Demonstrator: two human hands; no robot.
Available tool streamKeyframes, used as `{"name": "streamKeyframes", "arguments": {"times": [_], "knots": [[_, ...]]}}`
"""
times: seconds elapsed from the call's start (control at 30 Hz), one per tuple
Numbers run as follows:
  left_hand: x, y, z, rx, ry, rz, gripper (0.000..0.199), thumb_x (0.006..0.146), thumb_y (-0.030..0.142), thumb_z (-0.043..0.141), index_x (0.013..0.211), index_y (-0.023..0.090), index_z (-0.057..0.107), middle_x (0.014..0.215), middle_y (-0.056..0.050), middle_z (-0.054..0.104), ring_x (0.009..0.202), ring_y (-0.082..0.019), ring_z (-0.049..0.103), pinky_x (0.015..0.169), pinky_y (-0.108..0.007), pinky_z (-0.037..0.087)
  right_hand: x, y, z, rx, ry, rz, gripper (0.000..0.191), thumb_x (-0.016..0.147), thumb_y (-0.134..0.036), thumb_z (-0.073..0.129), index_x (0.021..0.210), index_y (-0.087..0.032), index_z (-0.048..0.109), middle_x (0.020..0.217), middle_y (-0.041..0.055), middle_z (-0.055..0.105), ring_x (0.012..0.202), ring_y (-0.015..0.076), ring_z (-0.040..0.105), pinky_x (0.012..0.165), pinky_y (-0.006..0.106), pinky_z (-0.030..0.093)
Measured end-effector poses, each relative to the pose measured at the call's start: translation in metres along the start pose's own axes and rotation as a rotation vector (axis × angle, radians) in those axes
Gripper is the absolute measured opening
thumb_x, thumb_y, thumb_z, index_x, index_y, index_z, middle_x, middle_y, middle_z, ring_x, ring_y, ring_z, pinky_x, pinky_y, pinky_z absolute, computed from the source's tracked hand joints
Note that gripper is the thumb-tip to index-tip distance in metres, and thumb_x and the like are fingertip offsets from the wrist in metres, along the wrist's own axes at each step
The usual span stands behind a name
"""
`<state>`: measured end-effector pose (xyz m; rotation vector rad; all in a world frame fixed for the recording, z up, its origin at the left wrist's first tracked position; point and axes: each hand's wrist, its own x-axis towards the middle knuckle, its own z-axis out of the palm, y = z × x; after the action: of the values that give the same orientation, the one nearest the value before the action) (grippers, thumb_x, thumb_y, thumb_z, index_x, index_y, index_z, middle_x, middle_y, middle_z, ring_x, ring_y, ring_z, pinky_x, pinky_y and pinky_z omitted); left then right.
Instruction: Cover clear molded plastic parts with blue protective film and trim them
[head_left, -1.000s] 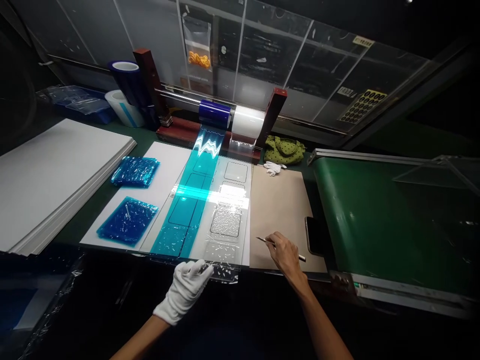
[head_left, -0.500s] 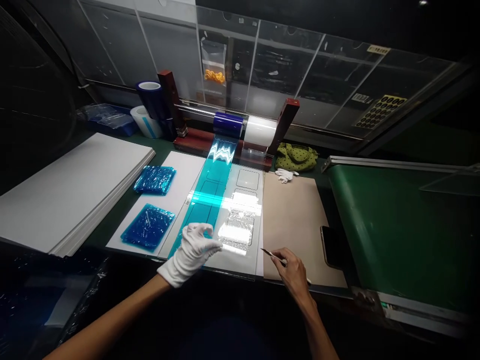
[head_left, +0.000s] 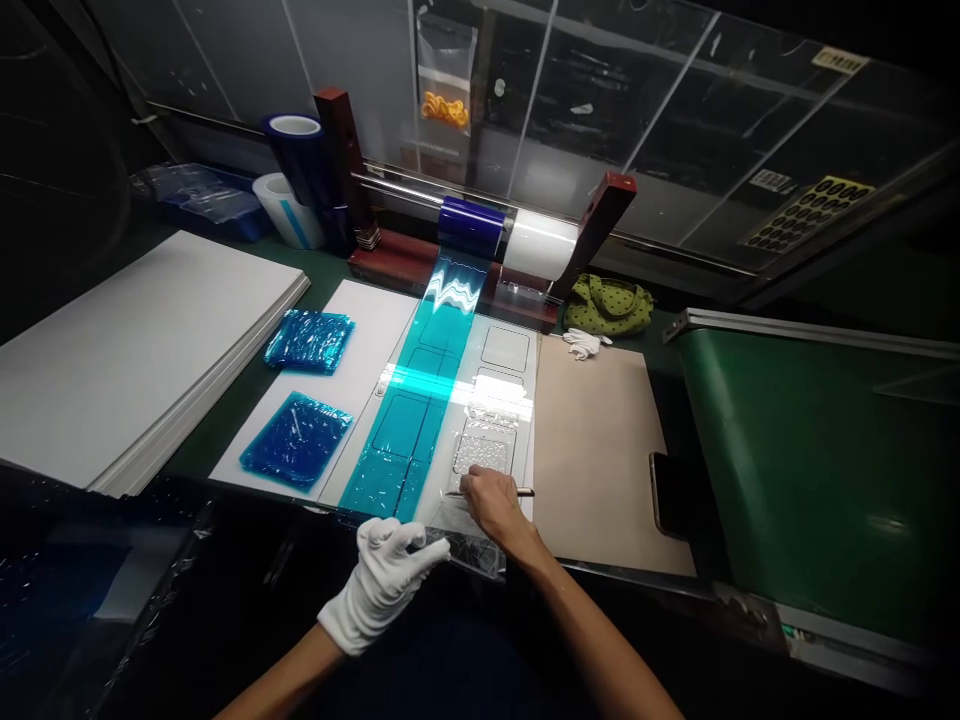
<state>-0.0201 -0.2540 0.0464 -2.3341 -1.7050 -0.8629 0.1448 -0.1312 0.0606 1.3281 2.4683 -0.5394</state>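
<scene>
Clear acrylic panels (head_left: 600,110) are standing along the far side of a dim workstation, with a zip bag of orange parts (head_left: 444,80) hanging behind them. A green conveyor belt (head_left: 802,480) is sloping along the right, beside a green-topped workbench (head_left: 326,285).

A stack of white boards (head_left: 127,350) is lying at the left of the bench (head_left: 225,262), and two crumpled blue film pieces (head_left: 296,438) are resting on a white sheet (head_left: 360,330) beside it. Behind them, a dark blue tape roll (head_left: 294,150) is standing near a white roll (head_left: 281,210). A spare pair of white gloves (head_left: 583,344) is lying by an olive dotted bag (head_left: 607,305), while a phone (head_left: 661,495) is sitting against a green conveyor belt (head_left: 817,480). A bag of orange parts (head_left: 444,100) is hanging behind a clear acrylic panel (head_left: 600,100).
</scene>
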Motion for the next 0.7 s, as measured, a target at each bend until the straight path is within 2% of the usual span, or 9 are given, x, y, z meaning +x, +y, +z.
{"name": "streamKeyframes", "arguments": {"times": [0.17,0.33,0.4,0.47,0.5,0.53,0.63,0.7], "knots": [[-0.004,0.005,-0.005,0.043,0.030,-0.007,0.043,0.073,0.012,0.070,0.101,0.046,0.066,0.083,0.002,0.061,0.073,-0.011,0.055,0.085,-0.035,0.037,0.010,-0.004,0.004,-0.015,-0.026,-0.014,0.024,0.091,-0.016,0.043,0.082,-0.017,0.066,0.088,0.0083,0.067,0.078,0.0185,0.063,0.058,0.024,0.033],[0.009,0.003,-0.026,-0.036,0.041,-0.030,0.039,0.074,0.020,0.070,0.101,0.049,0.065,0.081,0.002,0.058,0.075,-0.012,0.052,0.084,-0.034,0.037,0.010,0.001,-0.003,0.019,-0.002,-0.010,0.024,0.088,-0.014,0.044,0.082,-0.019,0.067,0.089,0.0056,0.069,0.080,0.0178,0.064,0.059,0.024,0.034],[0.026,-0.011,-0.037,-0.071,0.052,-0.045,0.030,0.074,0.025,0.071,0.093,0.048,0.069,0.085,0.001,0.057,0.078,-0.013,0.050,0.079,-0.029,0.039,0.004,0.011,-0.010,0.066,0.032,-0.004,0.021,0.088,-0.018,0.047,0.087,-0.022,0.067,0.092,0.0029,0.069,0.083,0.0172,0.064,0.061,0.023,0.036],[0.053,-0.036,-0.046,-0.101,0.023,-0.069,0.015,0.075,0.031,0.070,0.080,0.045,0.072,0.090,-0.001,0.056,0.084,-0.015,0.049,0.075,-0.026,0.040,-0.005,0.025,-0.017,0.188,0.106,0.036,0.017,0.086,-0.022,0.051,0.091,-0.024,0.067,0.095,0.0010,0.070,0.087,0.0170,0.064,0.065,0.023,0.039],[0.069,-0.050,-0.050,-0.104,-0.020,-0.070,0.010,0.076,0.034,0.068,0.077,0.044,0.073,0.090,-0.001,0.056,0.087,-0.016,0.048,0.078,-0.028,0.040,-0.010,0.033,-0.019,0.270,0.152,0.068,0.016,0.085,-0.023,0.053,0.091,-0.024,0.067,0.095,0.0007,0.070,0.087,0.0170,0.065,0.067,0.023,0.040],[0.085,-0.065,-0.053,-0.110,-0.075,-0.134,0.006,0.075,0.039,0.068,0.074,0.041,0.073,0.090,-0.002,0.056,0.093,-0.019,0.047,0.083,-0.032,0.038,-0.015,0.041,-0.021,0.355,0.199,0.102,0.015,0.084,-0.024,0.054,0.090,-0.023,0.068,0.093,0.0008,0.070,0.087,0.0172,0.065,0.069,0.023,0.041],[0.134,-0.104,-0.055,-0.250,-0.390,-0.317,0.018,0.076,0.046,0.064,0.076,0.031,0.074,0.093,-0.001,0.060,0.091,-0.019,0.047,0.087,-0.037,0.036,-0.030,0.063,-0.019,0.544,0.304,0.179,0.015,0.081,-0.028,0.055,0.085,-0.022,0.068,0.087,0.0023,0.071,0.082,0.0184,0.066,0.071,0.026,0.045],[0.159,-0.123,-0.049,-0.267,-0.418,-0.366,0.025,0.075,0.048,0.064,0.075,0.025,0.074,0.090,-0.003,0.060,0.088,-0.018,0.047,0.083,-0.035,0.037,-0.040,0.074,-0.013,0.612,0.353,0.220,0.017,0.080,-0.032,0.055,0.082,-0.022,0.068,0.085,0.0036,0.071,0.080,0.0196,0.066,0.071,0.028,0.046]]}}
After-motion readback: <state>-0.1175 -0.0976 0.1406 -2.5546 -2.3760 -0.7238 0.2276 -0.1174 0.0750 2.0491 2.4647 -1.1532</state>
